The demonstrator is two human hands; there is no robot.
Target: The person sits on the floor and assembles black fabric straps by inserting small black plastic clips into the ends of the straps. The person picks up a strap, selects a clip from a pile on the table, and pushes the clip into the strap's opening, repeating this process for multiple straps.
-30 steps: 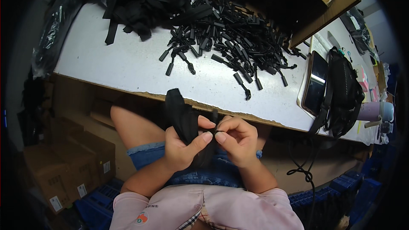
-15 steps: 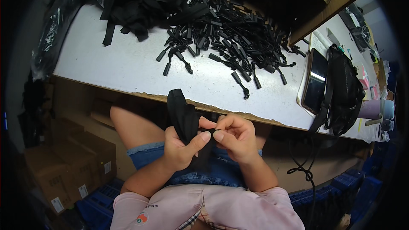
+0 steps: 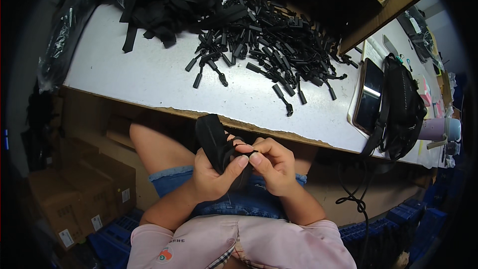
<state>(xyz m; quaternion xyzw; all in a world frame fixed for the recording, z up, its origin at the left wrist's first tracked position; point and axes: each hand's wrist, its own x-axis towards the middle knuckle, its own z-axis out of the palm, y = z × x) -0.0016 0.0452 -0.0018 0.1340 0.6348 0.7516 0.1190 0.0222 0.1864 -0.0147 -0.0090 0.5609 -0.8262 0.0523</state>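
My left hand (image 3: 215, 175) is closed on a folded black fabric strip (image 3: 210, 137), whose looped upper end stands up beyond the fingers, just off the table edge. My right hand (image 3: 276, 168) meets it over my lap. Its thumb and forefinger pinch a small dark end next to my left thumb. The fingertips cover most of that piece, so I cannot tell whether it belongs to the strip. On the table ahead lies a large heap of black zipper pulls (image 3: 279, 55), bar-shaped with short cords. Several lie loose along its near side.
More black fabric strips (image 3: 164, 12) are piled at the far left of the white table (image 3: 164, 82). A cardboard box (image 3: 383, 15) leans over the heap. To the right are a phone (image 3: 368, 94), a black bag (image 3: 401, 104) and a purple bottle (image 3: 432, 129). Cartons (image 3: 74, 189) stand at lower left.
Both hands have dipped slightly toward my lap and the strip's looped end has lowered and turned a little. The left fingers now show behind the strip. The pinch between both hands stays.
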